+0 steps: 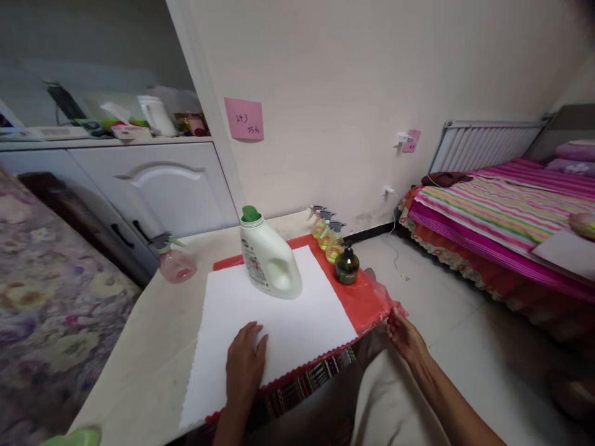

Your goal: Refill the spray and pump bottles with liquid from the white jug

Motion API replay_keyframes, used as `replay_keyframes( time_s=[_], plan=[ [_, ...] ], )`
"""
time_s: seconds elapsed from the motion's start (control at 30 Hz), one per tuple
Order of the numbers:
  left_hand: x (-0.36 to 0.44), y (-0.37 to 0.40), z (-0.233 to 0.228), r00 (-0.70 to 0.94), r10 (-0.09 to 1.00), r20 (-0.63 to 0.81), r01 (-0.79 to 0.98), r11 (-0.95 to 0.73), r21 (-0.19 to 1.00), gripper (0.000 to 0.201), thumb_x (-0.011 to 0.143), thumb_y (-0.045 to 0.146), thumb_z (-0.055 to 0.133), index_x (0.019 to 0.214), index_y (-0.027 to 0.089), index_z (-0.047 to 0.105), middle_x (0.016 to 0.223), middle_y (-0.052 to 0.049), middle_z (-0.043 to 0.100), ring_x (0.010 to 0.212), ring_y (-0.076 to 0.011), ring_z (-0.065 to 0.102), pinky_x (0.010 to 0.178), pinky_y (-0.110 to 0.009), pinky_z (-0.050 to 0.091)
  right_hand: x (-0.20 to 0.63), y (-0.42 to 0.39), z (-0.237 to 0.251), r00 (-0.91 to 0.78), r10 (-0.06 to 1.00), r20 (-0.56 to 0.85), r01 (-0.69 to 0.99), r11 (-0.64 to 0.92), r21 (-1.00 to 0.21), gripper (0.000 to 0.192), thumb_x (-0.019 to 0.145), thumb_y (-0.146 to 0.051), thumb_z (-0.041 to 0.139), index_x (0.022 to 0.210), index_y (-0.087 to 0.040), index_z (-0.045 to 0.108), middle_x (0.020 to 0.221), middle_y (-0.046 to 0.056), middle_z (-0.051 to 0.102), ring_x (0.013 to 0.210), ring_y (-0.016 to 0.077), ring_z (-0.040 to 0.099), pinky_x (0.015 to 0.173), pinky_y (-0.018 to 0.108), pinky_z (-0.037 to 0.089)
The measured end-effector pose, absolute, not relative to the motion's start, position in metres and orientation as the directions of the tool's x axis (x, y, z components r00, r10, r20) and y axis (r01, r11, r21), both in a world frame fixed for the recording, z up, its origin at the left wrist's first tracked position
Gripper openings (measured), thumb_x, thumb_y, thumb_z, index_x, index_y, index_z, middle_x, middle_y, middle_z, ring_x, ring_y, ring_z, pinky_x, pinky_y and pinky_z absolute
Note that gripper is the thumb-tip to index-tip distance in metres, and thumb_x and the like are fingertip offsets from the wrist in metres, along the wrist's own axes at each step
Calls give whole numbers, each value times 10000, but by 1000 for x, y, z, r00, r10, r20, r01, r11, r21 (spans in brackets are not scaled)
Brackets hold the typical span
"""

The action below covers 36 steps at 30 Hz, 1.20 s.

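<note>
My left hand (245, 360) rests flat on a white sheet (218, 347) near its front edge, fingers extended and holding nothing. At the table's right front corner, my right hand (403, 336) pinches the edge of a red plastic sheet (365, 303), which lies partly under the white one. A large pale green detergent bottle (267, 257) stands upright on the white sheet, a green spout in its mouth. On the red plastic are a dark green round bottle (346, 266) and several small spray bottles (333, 249) with yellowish liquid, in a row.
A pink spray bottle (175, 263) sits on the table's left side (149, 328). A green round object (77, 437) is cut off at the bottom left. Behind stands a white cabinet (162, 186); a flowered cloth (51, 316) hangs left. A bed (488, 210) is at right.
</note>
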State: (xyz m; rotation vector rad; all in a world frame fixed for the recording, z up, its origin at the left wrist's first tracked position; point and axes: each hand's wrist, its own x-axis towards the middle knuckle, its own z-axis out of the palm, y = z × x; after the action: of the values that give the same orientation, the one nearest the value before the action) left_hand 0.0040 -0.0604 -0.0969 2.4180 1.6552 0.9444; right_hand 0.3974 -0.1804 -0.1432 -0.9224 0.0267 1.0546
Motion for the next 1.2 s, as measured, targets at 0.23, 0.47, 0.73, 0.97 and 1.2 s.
replay_keyframes(
  time_s=[0.23, 0.47, 0.73, 0.97, 1.2],
  plan=[
    [3, -60, -99, 229, 865, 447, 828, -415, 378, 298, 892, 359, 439, 1075, 199, 611, 1211, -97, 614, 1131, -267, 566, 984, -438, 441, 404, -179, -148, 536, 725, -432, -747, 168, -644, 217, 646, -146, 799, 743, -192, 610, 541, -69, 671, 406, 78, 599, 375, 141, 493],
    [3, -59, -98, 230, 875, 426, 835, -402, 375, 295, 893, 353, 437, 1074, 200, 613, 1219, -97, 610, 1143, -275, 557, 983, -444, 441, 410, -178, -138, 431, 775, -462, -799, 89, -595, 317, 817, -510, 625, 819, -193, 624, 704, 18, 747, 626, 167, 714, 616, 301, 603],
    [3, -59, -99, 228, 867, 443, 830, -411, 377, 299, 886, 361, 442, 1066, 203, 622, 1213, -92, 620, 1129, -275, 571, 978, -444, 447, 422, -158, -136, 325, 787, -524, -769, -103, -631, 135, 743, -172, 737, 832, -134, 642, 617, 37, 734, 463, 155, 673, 438, 224, 557],
    [2, -59, -101, 224, 871, 436, 837, -402, 372, 296, 889, 346, 451, 1075, 188, 619, 1217, -101, 615, 1140, -274, 563, 985, -443, 444, 428, -154, -145, 355, 812, -463, -730, -69, -680, 117, 749, -134, 729, 828, -152, 644, 658, -19, 720, 498, 114, 672, 446, 169, 547],
    [1, -62, -102, 238, 855, 461, 830, -425, 361, 268, 886, 308, 473, 1071, 185, 623, 1205, -105, 625, 1135, -269, 572, 982, -439, 452, 429, -155, -151, 285, 842, -458, -749, -103, -655, 202, 684, -148, 773, 817, -177, 625, 640, -41, 722, 523, 118, 683, 504, 179, 583]
  ],
)
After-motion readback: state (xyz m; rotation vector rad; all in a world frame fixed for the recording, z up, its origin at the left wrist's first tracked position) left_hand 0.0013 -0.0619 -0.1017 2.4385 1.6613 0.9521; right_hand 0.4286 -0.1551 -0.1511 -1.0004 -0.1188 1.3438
